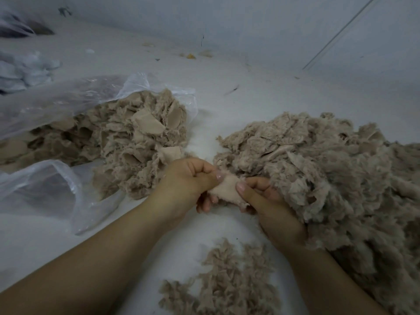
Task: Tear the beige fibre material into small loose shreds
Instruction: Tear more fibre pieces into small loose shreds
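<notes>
A small beige fibre piece (228, 189) is stretched between both hands at the centre of the view. My left hand (188, 185) pinches its left end with thumb and curled fingers. My right hand (266, 203) pinches its right end, thumb on top. A big pile of beige fibre shreds (329, 173) lies at the right, touching my right hand. A mound of beige fibre chunks (127, 142) spills from a clear plastic bag (75, 96) at the left. A smaller patch of shreds (229, 280) lies below my hands.
All of it lies on a white surface (238, 87) bounded by a white wall at the back. A second clear plastic bag (52, 185) lies at the lower left. Crumpled white material (25, 69) sits at the far left, and small scraps dot the far edge.
</notes>
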Demonstrator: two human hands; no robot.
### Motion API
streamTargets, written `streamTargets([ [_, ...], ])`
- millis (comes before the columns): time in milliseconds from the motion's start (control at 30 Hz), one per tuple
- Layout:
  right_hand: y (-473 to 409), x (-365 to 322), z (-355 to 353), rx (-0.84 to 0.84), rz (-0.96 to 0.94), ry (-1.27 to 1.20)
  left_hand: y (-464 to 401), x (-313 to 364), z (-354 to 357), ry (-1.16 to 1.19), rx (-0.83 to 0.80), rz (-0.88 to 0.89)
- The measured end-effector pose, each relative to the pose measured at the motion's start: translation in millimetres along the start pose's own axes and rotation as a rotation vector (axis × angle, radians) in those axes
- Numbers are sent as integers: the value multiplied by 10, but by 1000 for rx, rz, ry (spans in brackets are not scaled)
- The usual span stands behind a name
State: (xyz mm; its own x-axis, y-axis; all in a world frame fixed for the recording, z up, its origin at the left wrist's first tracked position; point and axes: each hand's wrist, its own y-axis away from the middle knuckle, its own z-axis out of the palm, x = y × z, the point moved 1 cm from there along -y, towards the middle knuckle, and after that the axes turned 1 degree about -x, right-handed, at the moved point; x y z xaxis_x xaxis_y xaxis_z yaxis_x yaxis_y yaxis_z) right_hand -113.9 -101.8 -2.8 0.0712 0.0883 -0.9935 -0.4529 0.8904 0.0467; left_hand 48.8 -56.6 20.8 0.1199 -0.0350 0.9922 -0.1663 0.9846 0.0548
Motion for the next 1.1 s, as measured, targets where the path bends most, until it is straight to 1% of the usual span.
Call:
streamTargets([
  [67,-7,0,-8,7,-23,37,1,25,-24,-58,77,34],
  [167,-12,-5,-28,0,-71,97,-29,159,-166,-159,279,163],
  [267,-6,-7,-24,-16,-73,113,-55,297,-359,-428,459,309],
  [333,4,-14,-8,-33,-61,102,-63,319,-470,-628,534,336],
  [367,8,-17,-4,-37,-55,93,-62,305,-518,-777,561,328],
  [400,12,-21,-1,-36,-48,84,-54,289,-554,-977,571,324],
  [467,11,-20,4,-26,-36,75,-39,277,-590,-1360,536,367],
  [500,8,-20,8,-22,-34,73,-29,280,-595,-1463,507,414],
  [533,4,-21,11,-20,-34,75,-5,295,-572,-1519,478,465],
  [600,-9,-9,6,-10,-44,92,67,332,-421,-1547,437,591],
  [667,-20,3,2,1,-60,107,119,309,-189,-1527,368,666],
  [700,-24,9,1,3,-68,114,123,256,-68,-1509,316,650],
  [767,-33,29,-11,5,-85,129,56,110,116,-1477,219,497],
  [800,-34,33,-18,6,-91,134,7,33,159,-1467,192,393],
  [867,-39,49,-33,11,-90,148,-70,-86,175,-1446,181,291],
  [900,-48,59,-40,17,-90,155,-96,-110,166,-1426,177,264],
  [967,-56,62,-46,40,-78,152,-104,-122,158,-1354,163,273],
  [1100,-47,36,-23,83,-87,125,-51,-61,118,-942,139,297],
])
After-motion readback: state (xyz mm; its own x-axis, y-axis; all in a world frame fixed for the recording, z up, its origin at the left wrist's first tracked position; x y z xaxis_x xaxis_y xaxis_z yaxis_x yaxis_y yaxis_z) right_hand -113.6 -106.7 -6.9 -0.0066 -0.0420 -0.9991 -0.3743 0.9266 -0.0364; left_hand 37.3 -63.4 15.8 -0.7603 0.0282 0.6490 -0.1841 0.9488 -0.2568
